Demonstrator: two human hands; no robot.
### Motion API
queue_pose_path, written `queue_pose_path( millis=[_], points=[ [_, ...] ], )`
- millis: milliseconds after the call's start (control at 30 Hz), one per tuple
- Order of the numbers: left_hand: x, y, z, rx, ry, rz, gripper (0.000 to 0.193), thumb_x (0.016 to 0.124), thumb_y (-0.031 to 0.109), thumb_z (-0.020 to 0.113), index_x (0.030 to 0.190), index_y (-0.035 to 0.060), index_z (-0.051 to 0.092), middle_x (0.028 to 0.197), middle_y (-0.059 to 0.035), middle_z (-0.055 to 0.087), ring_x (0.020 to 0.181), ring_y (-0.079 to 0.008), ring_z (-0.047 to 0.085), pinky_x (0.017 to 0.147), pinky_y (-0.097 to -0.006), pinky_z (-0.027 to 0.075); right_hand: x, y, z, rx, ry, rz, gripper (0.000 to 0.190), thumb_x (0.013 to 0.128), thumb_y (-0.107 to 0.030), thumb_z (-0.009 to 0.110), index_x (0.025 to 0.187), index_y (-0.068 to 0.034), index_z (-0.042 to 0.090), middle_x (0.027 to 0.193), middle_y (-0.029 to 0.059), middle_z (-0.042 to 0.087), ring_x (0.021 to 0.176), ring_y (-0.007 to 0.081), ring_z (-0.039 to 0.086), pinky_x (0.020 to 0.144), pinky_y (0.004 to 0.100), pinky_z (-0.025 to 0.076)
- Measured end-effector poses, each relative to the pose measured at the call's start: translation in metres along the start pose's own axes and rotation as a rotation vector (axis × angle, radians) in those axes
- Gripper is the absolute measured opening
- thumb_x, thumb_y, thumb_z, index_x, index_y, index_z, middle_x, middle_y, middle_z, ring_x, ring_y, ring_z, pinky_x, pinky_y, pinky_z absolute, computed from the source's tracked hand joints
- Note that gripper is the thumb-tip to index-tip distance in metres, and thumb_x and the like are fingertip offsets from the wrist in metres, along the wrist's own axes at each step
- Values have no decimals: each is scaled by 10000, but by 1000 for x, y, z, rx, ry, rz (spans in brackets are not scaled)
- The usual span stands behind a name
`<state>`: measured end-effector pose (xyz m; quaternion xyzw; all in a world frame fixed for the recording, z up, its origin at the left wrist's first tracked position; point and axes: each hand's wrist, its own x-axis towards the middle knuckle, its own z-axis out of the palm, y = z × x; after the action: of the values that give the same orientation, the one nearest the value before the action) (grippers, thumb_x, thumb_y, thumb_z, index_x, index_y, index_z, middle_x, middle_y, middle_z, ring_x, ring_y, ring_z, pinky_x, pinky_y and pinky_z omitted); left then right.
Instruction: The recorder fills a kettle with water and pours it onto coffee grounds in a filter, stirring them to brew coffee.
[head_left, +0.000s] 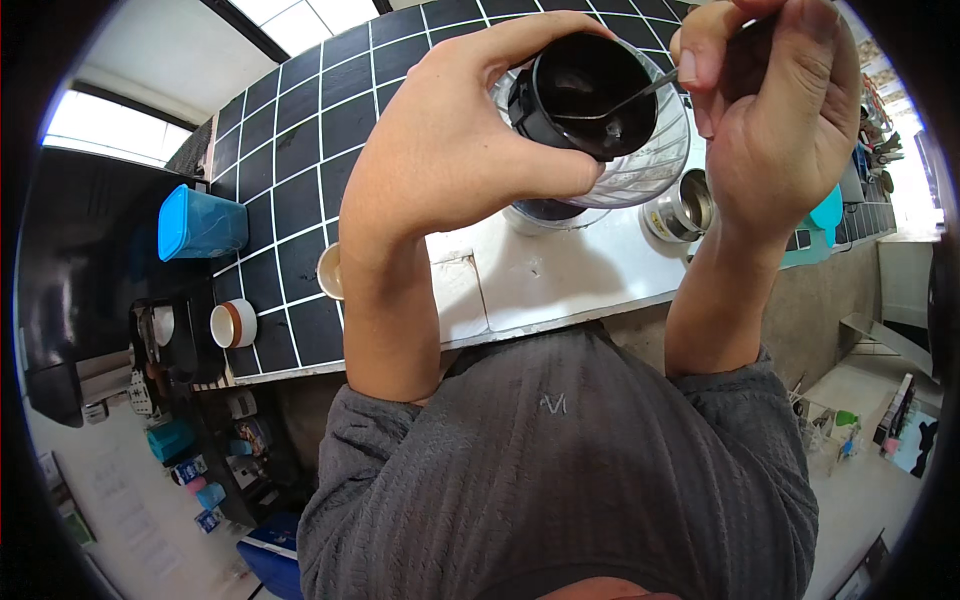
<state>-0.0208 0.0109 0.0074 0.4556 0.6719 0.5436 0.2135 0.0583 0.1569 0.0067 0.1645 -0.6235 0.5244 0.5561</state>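
Observation:
My left hand (450, 135) grips a black cylindrical cup (585, 82), thumb on the near side and fingers around the far side. The cup is tilted so its dark, glossy inside faces me. In my right hand (780, 112) is a thin metal utensil (645, 91), probably a spoon, whose lower end reaches into the cup. What lies at the cup's bottom is too dark to make out. Behind and below the cup stands a clear ribbed, flared vessel (660, 161), partly hidden by the cup and my left hand. A dark band and a pale rim show beneath it.
A steel canister (679, 206) stands on the white countertop (540, 277). On the black tiles sit a blue lidded container (202, 223), a white-and-brown cup (234, 324) and a cream cup (330, 271), partly behind my left forearm. A turquoise plastic item (825, 214) is at right.

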Motion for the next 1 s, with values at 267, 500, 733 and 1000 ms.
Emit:
queue_pose_path(
  millis=[267, 500, 733, 1000],
  points=[
    [3, -15, 1, -10, -22, 50, 724, 624, 83, 832, 1314, -25, 640, 1158, -104, 715, 1094, -167, 657, 1007, -296, 481, -5, 9, -12, 64, 24, 91, 371, 1136, -316, 392, 954, -32, 547, 708, 6, 529, 482, 58, 558, 413, 171, 432],
    [9, -47, 3, 83, 98, 303, 668, 575, 185, 824, 1223, 65, 715, 1091, -111, 744, 1067, -231, 696, 1037, -359, 501, -5, 35, 2, 620, 76, 94, 366, 1134, -309, 409, 952, -36, 571, 719, 10, 548, 479, 65, 557, 395, 164, 414],
    [6, -40, 2, 83, 94, 247, 661, 580, 169, 821, 1222, 58, 710, 1098, -116, 740, 1061, -229, 696, 1013, -343, 510, -4, -1, -14, 35, 8, 188, 372, 1136, -309, 403, 953, -37, 578, 653, 9, 531, 467, 67, 552, 381, 162, 396],
    [6, -44, 1, 63, 101, 274, 663, 579, 156, 820, 1222, 44, 706, 1102, -114, 745, 1055, -211, 696, 1011, -337, 508, -1, -4, -14, -61, 52, 173, 378, 1140, -341, 381, 957, -65, 563, 579, -1, 510, 443, 47, 482, 378, 162, 333]
  ],
)
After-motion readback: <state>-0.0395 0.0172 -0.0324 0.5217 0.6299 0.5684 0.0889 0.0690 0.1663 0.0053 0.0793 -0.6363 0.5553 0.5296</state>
